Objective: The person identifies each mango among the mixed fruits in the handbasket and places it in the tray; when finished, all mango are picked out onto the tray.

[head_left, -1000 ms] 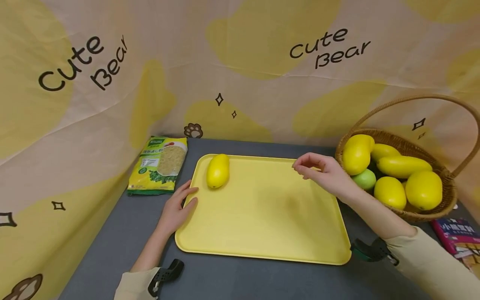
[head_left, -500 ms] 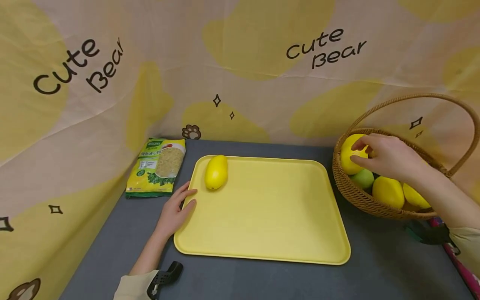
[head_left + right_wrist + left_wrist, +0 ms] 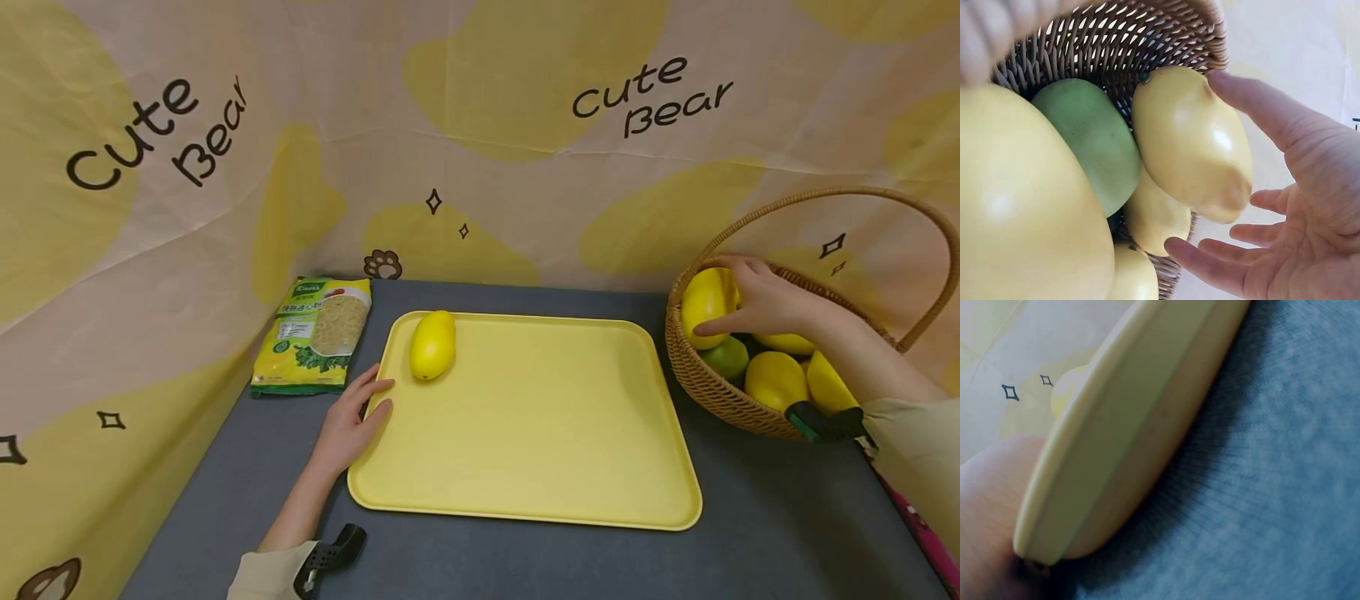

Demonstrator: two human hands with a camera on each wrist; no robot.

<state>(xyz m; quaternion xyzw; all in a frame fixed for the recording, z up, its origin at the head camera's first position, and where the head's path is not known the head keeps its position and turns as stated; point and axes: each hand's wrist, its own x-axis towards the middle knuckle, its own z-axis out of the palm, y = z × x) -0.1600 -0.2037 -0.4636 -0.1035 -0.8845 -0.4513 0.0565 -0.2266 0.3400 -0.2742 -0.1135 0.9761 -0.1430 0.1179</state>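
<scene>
On the left rim of the yellow tray (image 3: 525,425) rests my left hand (image 3: 352,425), its fingers fairly straight. A yellow mango (image 3: 432,344) lies on the tray at its far left corner. To the right, my right hand (image 3: 765,298) reaches into a wicker basket (image 3: 705,396) of fruit, spread about another yellow mango (image 3: 701,308). In the right wrist view, the thumb touches this mango (image 3: 1191,144) near one end, while the other fingers stretch out beside it, not wrapped round it. A green mango (image 3: 1091,144) sits next to it.
More yellow mangoes (image 3: 776,383) fill the basket, whose tall handle (image 3: 847,192) arches above the right hand. A yellow-green food packet (image 3: 311,337) lies left of the tray on the grey table (image 3: 525,562). Patterned cloth (image 3: 487,108) hangs behind and at the left.
My right hand has moved from above the tray rightward into the basket, then settled lower around the mango at its left side. The left hand stays on the tray rim.
</scene>
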